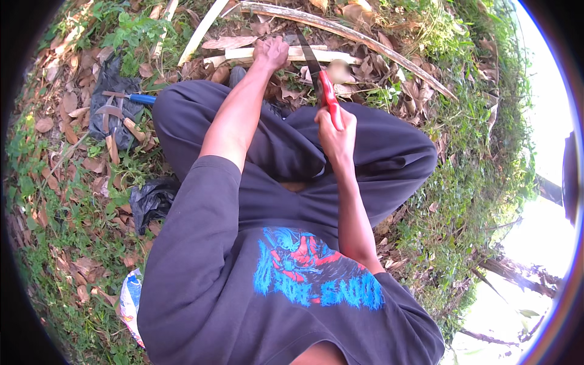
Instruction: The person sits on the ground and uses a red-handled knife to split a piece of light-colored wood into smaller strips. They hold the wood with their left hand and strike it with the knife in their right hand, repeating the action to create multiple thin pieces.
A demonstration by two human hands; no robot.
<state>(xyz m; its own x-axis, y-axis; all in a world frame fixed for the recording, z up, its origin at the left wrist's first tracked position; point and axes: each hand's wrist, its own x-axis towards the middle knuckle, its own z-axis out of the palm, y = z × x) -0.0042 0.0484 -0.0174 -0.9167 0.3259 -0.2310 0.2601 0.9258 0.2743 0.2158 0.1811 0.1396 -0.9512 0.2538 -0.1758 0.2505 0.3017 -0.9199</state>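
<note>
The pale, split length of bamboo-like stick (286,56) lies on the leaf-strewn ground at the far side of the scene, beyond the person's knees, with its long axis running left to right. The left hand (271,53) rests on top of it near its middle, fingers curled down over it and pressing it to the ground. The right hand (336,135) sits nearer, closed in a fist around the red handle of a hand saw (320,79); its dark narrow blade points away from the person and meets the stick just to the right of the left hand, so blade and stick cross roughly at a right angle. The left hand is the nearer of the two to the stick; the right reaches it only through the saw.

Where the blade touches the wood is hard to make out, since a blurred pale patch sits just beside that spot, and I cannot tell whether the teeth are in a cut or only laid on the surface. The stick's right end fades into dry leaves.

A longer curved dry branch (365,39) lies farther off. On the left, a dark cloth (112,109) holds a blue-handled tool (137,97) and what looks like a wooden-handled sickle (115,125); nearer lies a black plastic bag (152,201).
</note>
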